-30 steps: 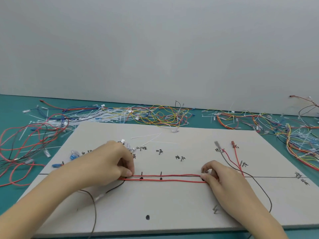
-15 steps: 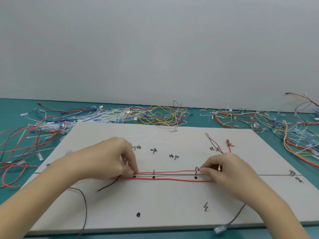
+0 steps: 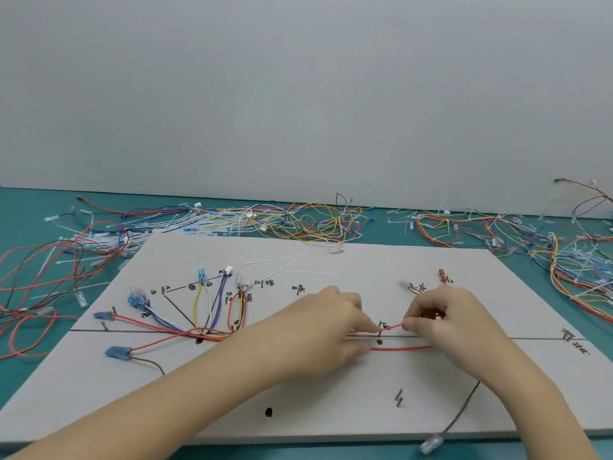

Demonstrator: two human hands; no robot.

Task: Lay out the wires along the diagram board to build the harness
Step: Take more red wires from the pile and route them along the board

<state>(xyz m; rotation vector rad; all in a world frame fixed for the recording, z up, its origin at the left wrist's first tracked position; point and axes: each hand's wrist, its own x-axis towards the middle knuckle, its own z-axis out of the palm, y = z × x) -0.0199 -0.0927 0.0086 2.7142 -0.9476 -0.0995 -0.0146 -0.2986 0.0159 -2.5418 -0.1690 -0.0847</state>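
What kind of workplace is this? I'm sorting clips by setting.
Likely a wire-harness assembly bench: a diagram board with marked routes, loose wires piled behind it, and hands laying red wire.

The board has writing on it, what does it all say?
All of it is handwritten in black marker on the board.
"白红", left of the blue plug.
"黄白", at that plug.
"红棕", by the red loop.
"黄", beside that loop.
"红", at the red terminal.
The other marks, including those at the right edge, are too blurred to read.
No numbers or brands show.
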